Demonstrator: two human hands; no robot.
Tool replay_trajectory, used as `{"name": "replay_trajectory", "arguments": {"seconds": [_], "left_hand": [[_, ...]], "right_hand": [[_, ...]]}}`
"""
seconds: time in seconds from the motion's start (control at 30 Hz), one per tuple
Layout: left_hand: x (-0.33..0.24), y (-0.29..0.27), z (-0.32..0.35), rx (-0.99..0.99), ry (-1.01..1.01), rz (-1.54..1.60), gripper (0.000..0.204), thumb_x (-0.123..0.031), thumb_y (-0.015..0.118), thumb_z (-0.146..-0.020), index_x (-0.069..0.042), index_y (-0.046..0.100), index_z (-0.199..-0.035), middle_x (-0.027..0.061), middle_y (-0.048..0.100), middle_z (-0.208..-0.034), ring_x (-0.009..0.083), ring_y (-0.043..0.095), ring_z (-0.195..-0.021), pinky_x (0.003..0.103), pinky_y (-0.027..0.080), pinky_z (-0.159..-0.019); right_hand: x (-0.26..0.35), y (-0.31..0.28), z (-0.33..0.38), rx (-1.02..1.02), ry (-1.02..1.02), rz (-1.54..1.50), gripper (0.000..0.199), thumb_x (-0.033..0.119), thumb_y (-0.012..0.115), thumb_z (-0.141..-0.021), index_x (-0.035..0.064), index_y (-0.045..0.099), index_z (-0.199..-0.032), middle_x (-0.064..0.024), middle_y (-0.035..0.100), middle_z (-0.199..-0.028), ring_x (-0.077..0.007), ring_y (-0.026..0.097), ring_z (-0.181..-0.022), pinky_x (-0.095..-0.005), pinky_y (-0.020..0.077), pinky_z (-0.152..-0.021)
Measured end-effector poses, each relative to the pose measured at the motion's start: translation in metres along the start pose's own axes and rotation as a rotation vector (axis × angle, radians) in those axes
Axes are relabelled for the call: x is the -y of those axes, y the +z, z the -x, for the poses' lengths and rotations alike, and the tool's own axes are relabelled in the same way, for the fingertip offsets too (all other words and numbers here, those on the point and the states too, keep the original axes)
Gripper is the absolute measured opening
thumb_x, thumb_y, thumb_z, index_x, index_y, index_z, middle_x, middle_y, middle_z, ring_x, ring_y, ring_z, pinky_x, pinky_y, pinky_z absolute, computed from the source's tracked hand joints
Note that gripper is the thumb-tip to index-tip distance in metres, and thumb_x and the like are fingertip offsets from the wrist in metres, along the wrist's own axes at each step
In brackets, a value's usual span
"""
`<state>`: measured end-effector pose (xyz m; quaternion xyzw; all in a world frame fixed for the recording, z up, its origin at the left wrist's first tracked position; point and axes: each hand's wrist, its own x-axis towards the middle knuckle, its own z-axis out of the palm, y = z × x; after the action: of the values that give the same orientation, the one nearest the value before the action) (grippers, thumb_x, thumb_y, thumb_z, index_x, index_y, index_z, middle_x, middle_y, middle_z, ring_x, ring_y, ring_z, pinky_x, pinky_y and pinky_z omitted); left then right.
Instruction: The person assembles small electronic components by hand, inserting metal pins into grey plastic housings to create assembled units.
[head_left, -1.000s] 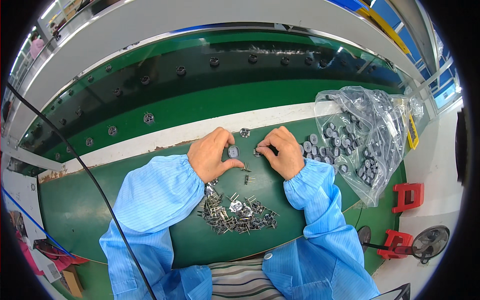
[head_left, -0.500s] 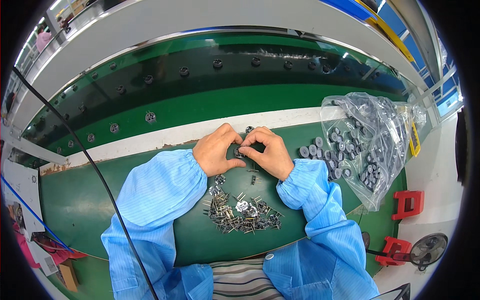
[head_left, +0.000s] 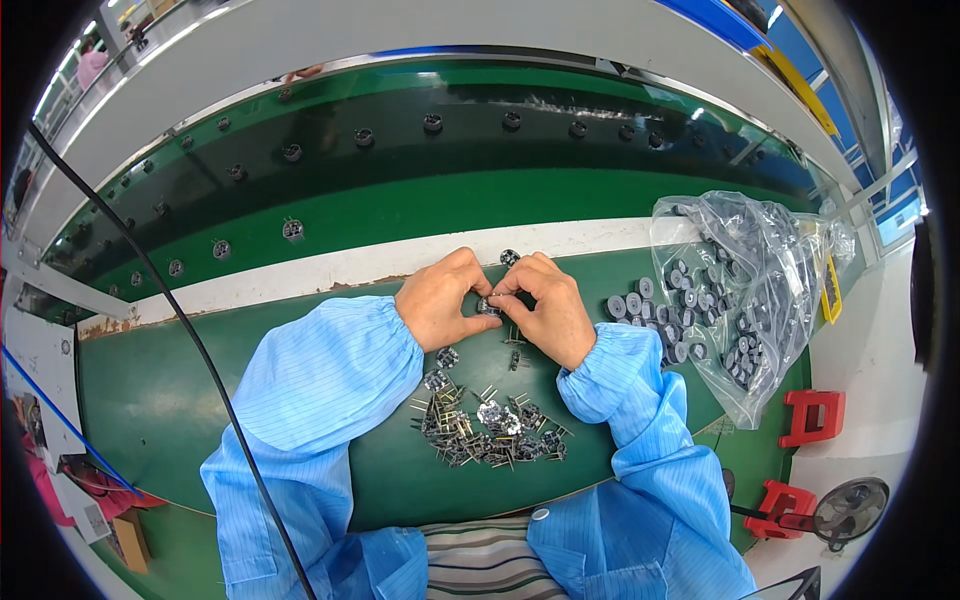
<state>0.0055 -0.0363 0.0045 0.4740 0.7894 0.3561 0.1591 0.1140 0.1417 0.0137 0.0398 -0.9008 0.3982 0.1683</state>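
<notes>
A small round grey part sits pinched between the fingertips of the left hand and right hand, raised just above the green work surface, a little beyond the heap of pinned metal pieces.

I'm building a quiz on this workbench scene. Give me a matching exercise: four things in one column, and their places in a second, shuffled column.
Things:
1. small grey part
2. pile of pinned metal parts
3. clear plastic bag
4. red stands

Places:
A. on the white surface at the far right
B. pinched between left hand and right hand
C. on the green table, between the blue sleeves
D. at the table's right end, holding grey discs

Pairs: 1-B, 2-C, 3-D, 4-A
</notes>
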Motion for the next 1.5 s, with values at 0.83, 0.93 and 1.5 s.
{"name": "replay_trajectory", "arguments": {"seconds": [0.83, 0.93, 1.5], "left_hand": [[0.008, 0.012, 0.001, -0.157, 0.128, 0.025, 0.035, -0.017, 0.094, -0.07, -0.005, 0.068, -0.09, 0.0052, 0.052, -0.087, 0.0178, 0.053, -0.067, 0.035, 0.047, -0.06], [0.008, 0.006, 0.004, -0.151, 0.11, 0.036, 0.036, -0.018, 0.094, -0.07, -0.005, 0.068, -0.092, 0.0051, 0.053, -0.085, 0.0172, 0.053, -0.067, 0.034, 0.046, -0.06], [0.074, -0.065, -0.012, -0.525, -0.104, -0.38, 0.038, -0.016, 0.088, -0.077, -0.005, 0.071, -0.109, 0.0084, 0.062, -0.102, 0.0239, 0.058, -0.09, 0.036, 0.051, -0.081]], "right_hand": [[0.011, 0.0, -0.008, 0.028, -0.046, 0.129, 0.018, -0.001, 0.077, -0.076, -0.0003, 0.059, -0.072, -0.0132, 0.063, -0.076, -0.0355, 0.06, -0.087, -0.0454, 0.0513, -0.074], [0.009, 0.002, -0.003, 0.006, -0.029, 0.113, 0.016, 0.0, 0.078, -0.079, -0.0005, 0.062, -0.075, -0.0124, 0.063, -0.076, -0.0325, 0.062, -0.082, -0.0431, 0.0524, -0.07], [-0.026, -0.027, 0.022, -0.208, 0.151, 0.238, 0.012, 0.002, 0.075, -0.083, 0.0018, 0.067, -0.092, -0.0143, 0.066, -0.089, -0.0347, 0.067, -0.081, -0.0432, 0.0554, -0.071]]}}
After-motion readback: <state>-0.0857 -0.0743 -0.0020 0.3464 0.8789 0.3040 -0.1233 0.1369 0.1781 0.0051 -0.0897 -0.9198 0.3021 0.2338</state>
